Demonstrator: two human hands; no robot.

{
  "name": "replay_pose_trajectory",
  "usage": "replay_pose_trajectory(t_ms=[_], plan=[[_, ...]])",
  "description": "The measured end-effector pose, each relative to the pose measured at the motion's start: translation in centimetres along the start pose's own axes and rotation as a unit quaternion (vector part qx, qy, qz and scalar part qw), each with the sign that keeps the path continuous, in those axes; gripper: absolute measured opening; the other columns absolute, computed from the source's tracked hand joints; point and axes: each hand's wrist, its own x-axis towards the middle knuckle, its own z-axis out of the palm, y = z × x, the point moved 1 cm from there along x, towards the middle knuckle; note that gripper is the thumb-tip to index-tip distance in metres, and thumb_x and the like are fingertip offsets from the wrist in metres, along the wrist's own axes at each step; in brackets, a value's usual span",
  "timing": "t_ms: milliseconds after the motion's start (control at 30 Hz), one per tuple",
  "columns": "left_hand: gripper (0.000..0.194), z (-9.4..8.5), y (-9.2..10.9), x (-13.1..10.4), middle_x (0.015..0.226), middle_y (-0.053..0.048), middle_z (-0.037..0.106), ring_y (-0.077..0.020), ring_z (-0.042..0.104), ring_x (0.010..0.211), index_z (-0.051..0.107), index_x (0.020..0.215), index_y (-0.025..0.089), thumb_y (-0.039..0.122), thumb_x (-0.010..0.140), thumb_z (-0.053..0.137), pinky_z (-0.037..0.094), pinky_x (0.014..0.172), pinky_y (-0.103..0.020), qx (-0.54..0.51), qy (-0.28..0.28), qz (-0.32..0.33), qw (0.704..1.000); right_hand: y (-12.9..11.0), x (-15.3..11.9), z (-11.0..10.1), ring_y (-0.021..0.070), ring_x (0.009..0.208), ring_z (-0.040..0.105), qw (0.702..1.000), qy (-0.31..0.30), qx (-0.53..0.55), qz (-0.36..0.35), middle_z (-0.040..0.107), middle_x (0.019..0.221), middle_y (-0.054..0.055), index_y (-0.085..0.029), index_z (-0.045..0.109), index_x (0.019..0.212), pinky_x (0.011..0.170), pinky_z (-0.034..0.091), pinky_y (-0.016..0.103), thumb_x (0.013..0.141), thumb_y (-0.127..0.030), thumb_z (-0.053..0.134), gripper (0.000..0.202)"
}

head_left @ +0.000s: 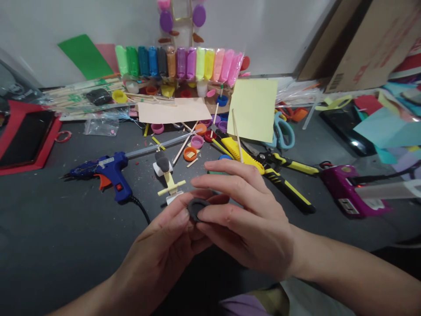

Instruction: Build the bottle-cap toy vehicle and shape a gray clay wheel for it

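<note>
Between my two hands is a small piece of black modelling clay [194,209], round with a hollow in its top. My left hand [164,239] cradles it from below, thumb on its near left edge. The thumb and index finger of my right hand [250,219] pinch its right side, while the other fingers stretch out above. Just beyond the hands stands a small figure [169,180] of pale yellow sticks on white pieces, with a dark grey lump on top. The clay's underside is hidden by my fingers.
A blue glue gun [112,171] lies left, its cord running toward me. Yellow-handled pliers [289,164], a yellow utility knife [240,151] and light blue scissors [284,131] lie right. Wrapped clay sticks [180,63] line the back. A purple device [355,193] sits far right.
</note>
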Motion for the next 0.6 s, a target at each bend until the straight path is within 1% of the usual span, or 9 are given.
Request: replay_pose_trajectory(t_ms=[100, 167, 300, 400, 500, 600], plan=[[0.035, -0.04, -0.05, -0.09, 0.116, -0.005, 0.078, -0.0165, 0.072, 0.106, 0.075, 0.118, 0.023, 0.019, 0.106, 0.042, 0.055, 0.097, -0.027, 0.001, 0.000, 0.002, 1.000, -0.11, 0.02, 0.06, 0.0244, 0.132, 0.056, 1.000, 0.001, -0.003, 0.000, 0.072, 0.124, 0.010, -0.019, 0.069, 0.092, 0.110, 0.051, 0.045, 0.095, -0.025, 0.067, 0.006], [0.036, -0.11, -0.14, -0.08, 0.118, -0.006, 0.078, -0.0161, 0.072, 0.108, 0.075, 0.120, 0.023, 0.019, 0.107, 0.041, 0.054, 0.097, -0.026, -0.008, -0.006, 0.004, 1.000, -0.21, 0.01, 0.04, 0.0237, 0.133, 0.056, 1.000, 0.000, -0.007, 0.001, 0.072, 0.124, 0.008, -0.020, 0.069, 0.091, 0.111, 0.051, 0.044, 0.096, -0.026, 0.067, 0.008], [0.036, -0.29, -0.35, -0.04, 0.119, -0.006, 0.078, -0.0154, 0.072, 0.110, 0.074, 0.123, 0.022, 0.017, 0.106, 0.042, 0.054, 0.098, -0.025, -0.026, -0.021, 0.009, 0.999, -0.38, -0.04, -0.02, 0.0225, 0.134, 0.056, 1.000, 0.003, -0.014, 0.004, 0.072, 0.124, 0.008, -0.019, 0.070, 0.087, 0.113, 0.049, 0.040, 0.096, -0.022, 0.065, 0.011], [0.036, -0.29, -0.42, -0.13, 0.119, -0.005, 0.078, -0.0141, 0.072, 0.108, 0.073, 0.125, 0.020, 0.018, 0.106, 0.042, 0.053, 0.099, -0.024, -0.032, -0.036, 0.012, 0.999, -0.37, -0.09, 0.01, 0.0227, 0.133, 0.055, 1.000, 0.008, -0.010, -0.006, 0.072, 0.124, 0.008, -0.019, 0.070, 0.087, 0.113, 0.048, 0.041, 0.096, -0.020, 0.065, 0.010], [0.036, -0.20, -0.32, -0.30, 0.116, -0.004, 0.079, -0.0136, 0.072, 0.108, 0.073, 0.124, 0.018, 0.022, 0.107, 0.042, 0.052, 0.100, -0.024, -0.047, -0.064, 0.016, 0.997, -0.26, -0.09, 0.04, 0.0228, 0.132, 0.056, 1.000, 0.010, -0.009, -0.009, 0.073, 0.123, 0.007, -0.019, 0.070, 0.089, 0.111, 0.049, 0.042, 0.095, -0.019, 0.065, 0.009], [0.043, -0.18, -0.14, -0.44, 0.112, -0.006, 0.080, -0.0149, 0.072, 0.106, 0.074, 0.123, 0.018, 0.029, 0.110, 0.034, 0.052, 0.101, -0.026, -0.053, -0.069, 0.007, 0.996, -0.16, -0.04, -0.04, 0.0225, 0.131, 0.057, 1.000, 0.012, -0.010, -0.011, 0.073, 0.121, 0.008, -0.018, 0.071, 0.091, 0.112, 0.049, 0.040, 0.095, -0.020, 0.066, 0.007]])
